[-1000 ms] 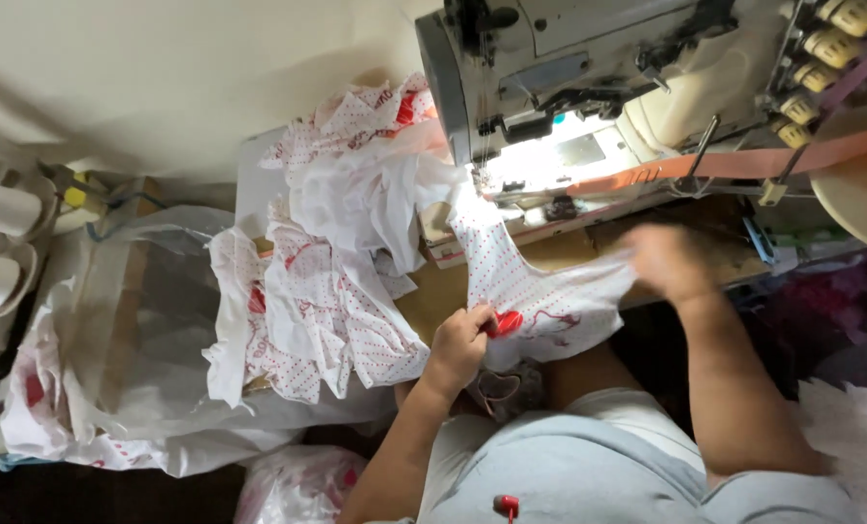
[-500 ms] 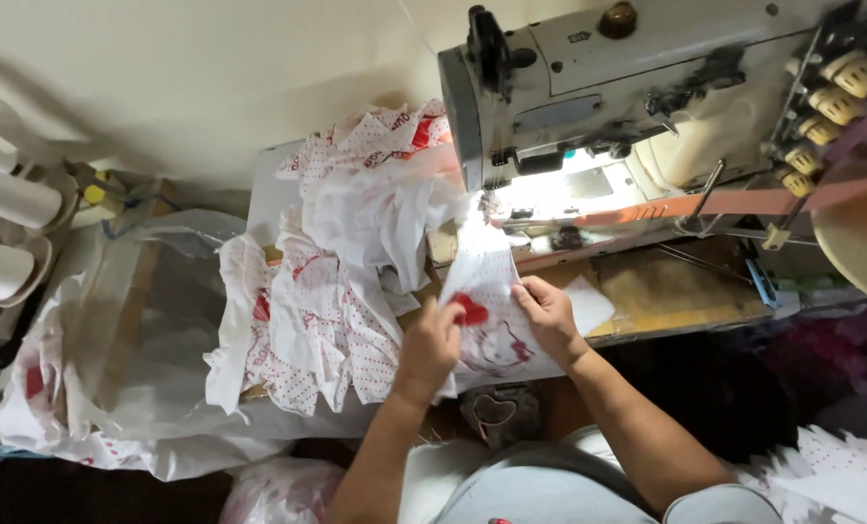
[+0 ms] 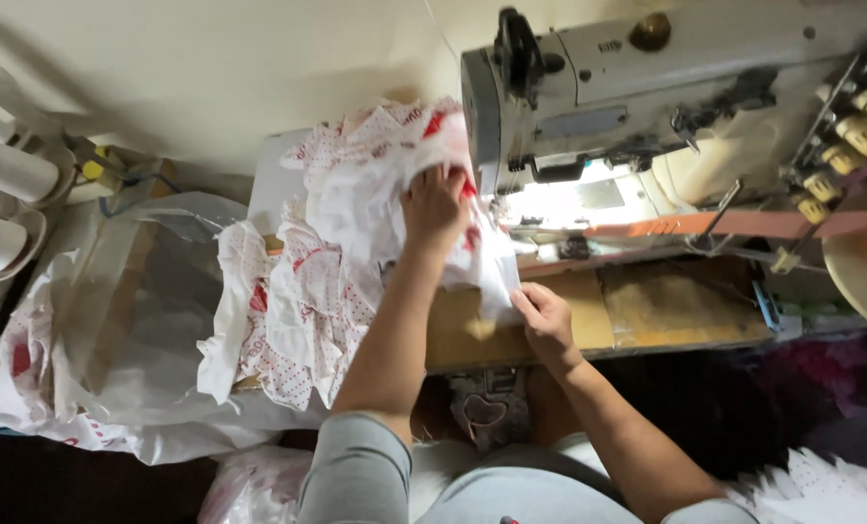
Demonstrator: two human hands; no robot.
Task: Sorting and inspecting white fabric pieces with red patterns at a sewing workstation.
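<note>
My left hand (image 3: 435, 206) reaches forward and grips a white fabric piece with red dots and red patches (image 3: 477, 257), close to the left side of the grey sewing machine (image 3: 647, 87). My right hand (image 3: 543, 320) pinches the lower edge of that same piece over the wooden table top (image 3: 647, 306). To the left, a heap of similar white and red printed pieces (image 3: 307, 291) covers the table. The lit needle area (image 3: 569, 199) lies just right of my left hand.
A large clear plastic bag (image 3: 113, 320) with more fabric hangs left of the table. White thread cones (image 3: 6, 170) stand at the far left, yellowish spools (image 3: 856, 136) at the far right. More white pieces (image 3: 822, 490) lie at the lower right.
My left hand has moved up from the table's front edge toward the machine, taking the fabric piece along. My right hand came back from the right and now holds its lower edge.
</note>
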